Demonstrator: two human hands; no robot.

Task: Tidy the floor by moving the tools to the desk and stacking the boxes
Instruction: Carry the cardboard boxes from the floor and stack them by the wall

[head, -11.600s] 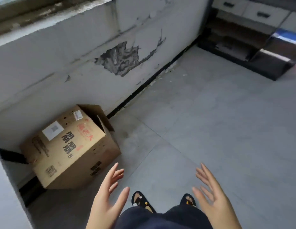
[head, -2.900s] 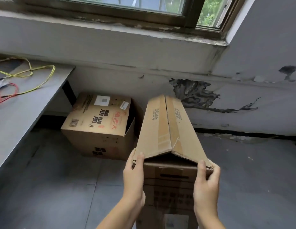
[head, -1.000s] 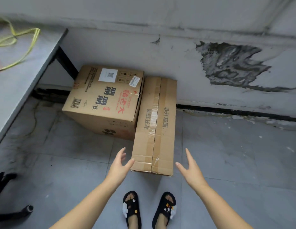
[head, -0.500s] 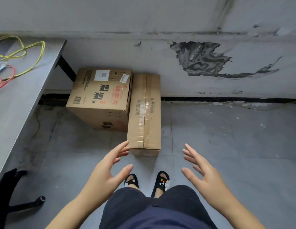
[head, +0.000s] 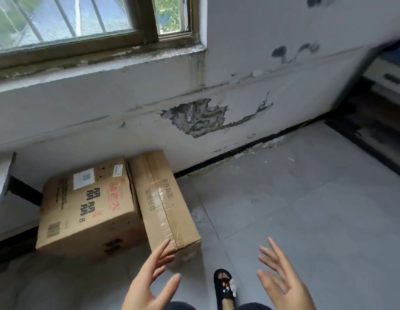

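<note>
Head view, looking down at a grey tiled floor (head: 306, 220) beside a stained white wall (head: 239, 74) with a barred window (head: 83, 19). Two brown cardboard boxes stand on the floor against the wall, touching side by side. The wider box with red and black print and white labels (head: 87, 211) lies to the left, under the edge of a grey desk (head: 0, 175); the long, narrow box sealed with clear tape (head: 163, 202) lies to its right, its near end pointing toward the person. The left hand (head: 150, 285) is raised with fingers straight and spread, holding nothing; its fingertips overlap the near corner of the narrow box, contact not discernible. The right hand (head: 281, 280) is likewise raised, palm inward, fingers spread, apart from both boxes. A black sandal (head: 223, 287) shows between the hands.
</note>
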